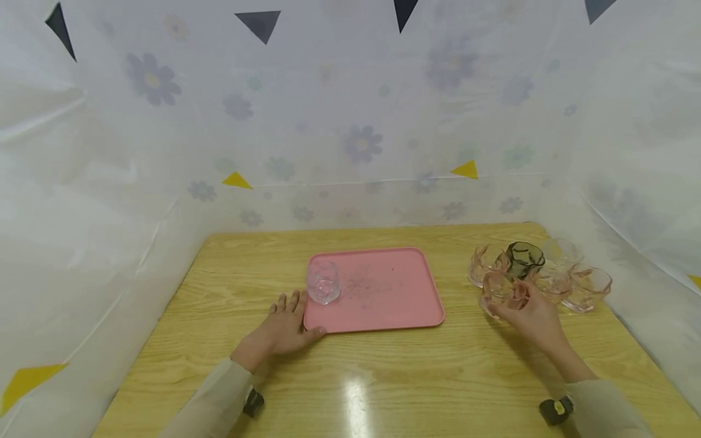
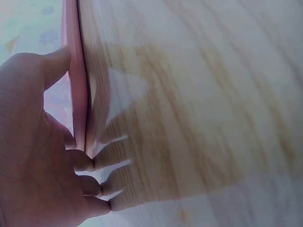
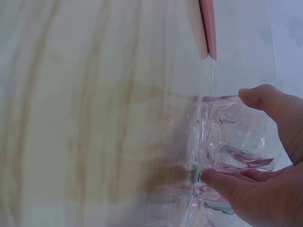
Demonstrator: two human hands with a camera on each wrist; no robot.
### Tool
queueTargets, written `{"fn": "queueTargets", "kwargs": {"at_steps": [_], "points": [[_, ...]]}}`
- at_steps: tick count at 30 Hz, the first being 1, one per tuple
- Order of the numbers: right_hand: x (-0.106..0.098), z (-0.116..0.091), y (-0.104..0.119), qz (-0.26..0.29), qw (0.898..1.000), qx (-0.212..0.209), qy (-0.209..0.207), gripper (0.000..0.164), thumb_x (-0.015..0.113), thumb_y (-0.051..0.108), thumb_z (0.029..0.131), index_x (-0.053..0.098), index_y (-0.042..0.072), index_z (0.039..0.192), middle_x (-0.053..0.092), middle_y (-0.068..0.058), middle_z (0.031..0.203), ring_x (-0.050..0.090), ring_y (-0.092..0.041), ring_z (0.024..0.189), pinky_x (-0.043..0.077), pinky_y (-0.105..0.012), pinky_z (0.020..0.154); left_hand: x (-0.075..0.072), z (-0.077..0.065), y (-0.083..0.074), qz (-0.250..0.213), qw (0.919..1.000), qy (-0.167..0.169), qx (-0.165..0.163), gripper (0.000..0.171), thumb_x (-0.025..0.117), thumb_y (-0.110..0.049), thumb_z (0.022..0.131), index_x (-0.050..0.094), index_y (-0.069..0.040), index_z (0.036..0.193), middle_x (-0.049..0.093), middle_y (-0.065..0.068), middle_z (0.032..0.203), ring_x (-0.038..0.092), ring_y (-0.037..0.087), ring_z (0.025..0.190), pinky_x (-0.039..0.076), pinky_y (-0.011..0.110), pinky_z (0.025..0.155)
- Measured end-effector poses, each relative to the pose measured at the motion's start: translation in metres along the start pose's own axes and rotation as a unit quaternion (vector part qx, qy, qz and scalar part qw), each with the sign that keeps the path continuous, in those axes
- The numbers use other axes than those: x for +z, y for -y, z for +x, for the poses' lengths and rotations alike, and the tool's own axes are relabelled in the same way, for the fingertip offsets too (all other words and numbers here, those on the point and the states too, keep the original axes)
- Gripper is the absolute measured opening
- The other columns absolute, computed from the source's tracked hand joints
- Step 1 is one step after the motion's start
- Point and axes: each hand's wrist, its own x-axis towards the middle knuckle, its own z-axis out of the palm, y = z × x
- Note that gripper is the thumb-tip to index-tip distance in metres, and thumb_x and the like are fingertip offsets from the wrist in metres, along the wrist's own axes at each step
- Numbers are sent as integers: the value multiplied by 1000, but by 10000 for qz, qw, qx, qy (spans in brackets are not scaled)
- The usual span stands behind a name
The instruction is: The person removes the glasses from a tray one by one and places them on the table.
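Note:
A pink tray [image 1: 383,304] lies on the wooden table, with one clear glass [image 1: 324,283] standing at its left side. My left hand [image 1: 283,328] rests at the tray's near left corner, fingers spread and thumb along its front edge; the left wrist view shows the thumb touching the pink rim [image 2: 78,90]. At the right, my right hand [image 1: 533,316] holds a pinkish glass [image 1: 499,291] between thumb and fingers. In the right wrist view that glass [image 3: 236,127] appears upright at the table surface; whether it is lifted I cannot tell.
Close around the held glass stand several others: a pink one [image 1: 484,263], a dark grey-green one [image 1: 524,258], a clear one [image 1: 564,250] and a pinkish one [image 1: 588,289] at the far right. White flowered sheeting [image 1: 361,194] encloses the table's back and sides.

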Motion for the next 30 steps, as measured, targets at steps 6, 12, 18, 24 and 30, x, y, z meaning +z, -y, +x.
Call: {"fn": "queueTargets", "kwargs": {"at_steps": [6,12,18,24,30], "points": [[0,3,0,-107,9999,38,-59,57,81,45,92,50,0,106,67,-14,95,64,-20,83,48,-29,64,1,2,1,18,10000,-20,11,101,53,-62,103,14,7,166,16,36,170,12,62,156,16,72,127],[1,3,2,-171,9997,63,-136,54,82,45,91,50,2,98,70,-13,91,63,-18,79,47,-31,63,2,2,2,-4,10000,-10,-18,101,53,-62,103,14,7,166,16,35,170,11,62,156,16,72,127],[3,3,5,-168,9991,23,-377,54,85,44,88,50,3,94,65,-9,80,57,-18,69,43,-30,57,3,2,3,-18,10000,-14,-25,101,54,-61,103,14,7,166,17,36,170,12,62,156,16,72,127],[5,2,7,-248,9966,-238,-752,55,90,40,85,47,5,88,58,-5,71,52,-16,61,40,-28,53,4,2,3,-44,10000,-11,-21,101,54,-61,103,13,7,166,16,36,170,11,62,156,15,72,127],[0,0,12,-442,9925,-415,-1065,62,88,37,86,59,-9,115,62,-12,70,53,-18,56,40,-29,50,0,1,1,-74,10000,18,2,101,54,-61,103,13,8,166,16,37,170,10,62,156,15,72,127]]}}
